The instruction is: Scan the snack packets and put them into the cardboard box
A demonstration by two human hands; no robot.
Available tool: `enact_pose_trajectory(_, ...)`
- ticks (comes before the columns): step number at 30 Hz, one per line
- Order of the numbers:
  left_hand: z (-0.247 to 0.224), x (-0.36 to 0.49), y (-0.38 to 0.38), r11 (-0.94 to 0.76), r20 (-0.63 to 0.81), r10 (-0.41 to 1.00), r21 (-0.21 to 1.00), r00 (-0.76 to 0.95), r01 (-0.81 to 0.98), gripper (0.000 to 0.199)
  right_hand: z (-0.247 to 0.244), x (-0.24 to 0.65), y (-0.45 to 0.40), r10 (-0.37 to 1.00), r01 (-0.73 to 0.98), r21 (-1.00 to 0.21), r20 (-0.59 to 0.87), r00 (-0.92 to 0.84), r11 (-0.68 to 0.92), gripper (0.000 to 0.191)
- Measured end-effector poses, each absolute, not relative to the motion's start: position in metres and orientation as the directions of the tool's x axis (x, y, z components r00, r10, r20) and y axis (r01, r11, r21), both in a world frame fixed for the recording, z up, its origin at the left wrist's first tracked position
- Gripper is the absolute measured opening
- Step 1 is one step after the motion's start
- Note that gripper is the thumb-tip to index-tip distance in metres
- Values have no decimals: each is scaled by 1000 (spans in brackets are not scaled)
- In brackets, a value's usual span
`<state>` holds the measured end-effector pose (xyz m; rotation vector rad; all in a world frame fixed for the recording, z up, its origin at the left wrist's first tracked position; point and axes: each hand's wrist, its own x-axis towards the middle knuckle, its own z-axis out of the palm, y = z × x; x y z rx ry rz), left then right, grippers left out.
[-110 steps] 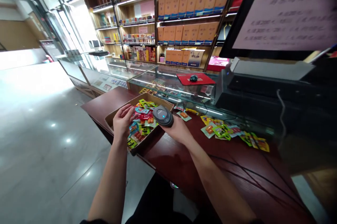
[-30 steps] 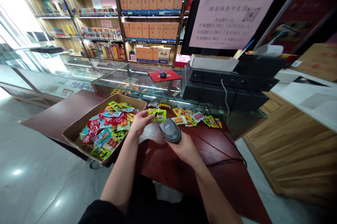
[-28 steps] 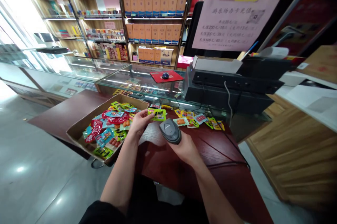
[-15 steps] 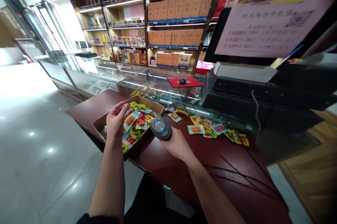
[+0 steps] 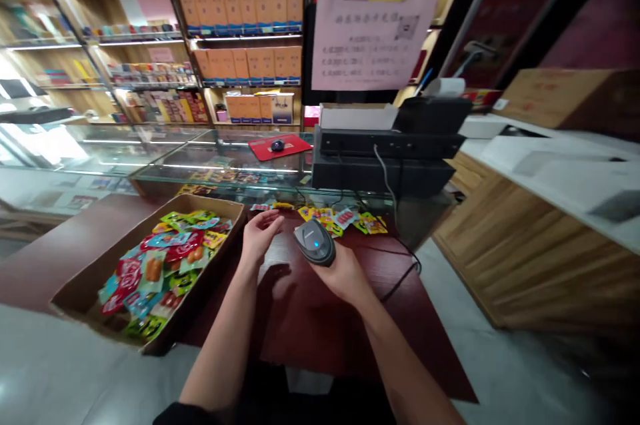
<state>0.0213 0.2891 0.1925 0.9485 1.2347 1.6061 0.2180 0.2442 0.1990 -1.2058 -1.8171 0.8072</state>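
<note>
My right hand is wrapped round a dark barcode scanner with a small blue light on top. The scanner is held above the dark red table, its head pointing away from me. Left of it, my left hand hovers with fingers loosely curved and apart, nothing visible in them. Beyond both hands lie small snack packets in yellow, green and pale wrappers, some partly hidden by the scanner. A cardboard box of mixed snack packets stands to the left of my left hand.
Behind the table runs a glass counter with a computer mouse on a red mat. A black register with a pink printed sheet stands right of it. A cable crosses the table's right side.
The view has turned to the right. My left hand has moved from over the box to above the table, near the scanner. My right hand still holds the scanner.
</note>
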Motion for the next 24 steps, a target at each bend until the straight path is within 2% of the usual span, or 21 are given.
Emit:
enact_pose_trajectory(4,160,56,324,-61,52,966,998,-253,-28,48,188,251,250,955,466,-834,250,-159,296,22)
enact_pose_trajectory(7,143,73,342,-15,72,976,963,-204,268,42,180,269,256,966,488,-833,231,-119,260,23)
enact_pose_trajectory(10,132,85,350,-44,145,984,750,-100,659,42,176,281,263,973,512,-829,219,-76,226,24)
enact_pose_trajectory(13,125,93,353,-99,174,985,520,9,848,48,173,287,268,974,533,-818,219,-59,216,23)
enact_pose_trajectory(16,121,96,354,-97,173,985,443,21,891,45,171,289,269,974,541,-813,217,-62,215,23)
enact_pose_trajectory(19,124,92,352,-95,175,984,457,15,884,39,169,289,268,973,542,-810,215,-80,224,23)
enact_pose_trajectory(21,127,84,349,-68,148,989,520,-11,851,36,170,286,265,970,537,-809,222,-97,239,24)
enact_pose_trajectory(24,132,62,342,24,48,996,690,-78,724,30,174,276,260,963,520,-810,235,-132,269,25)
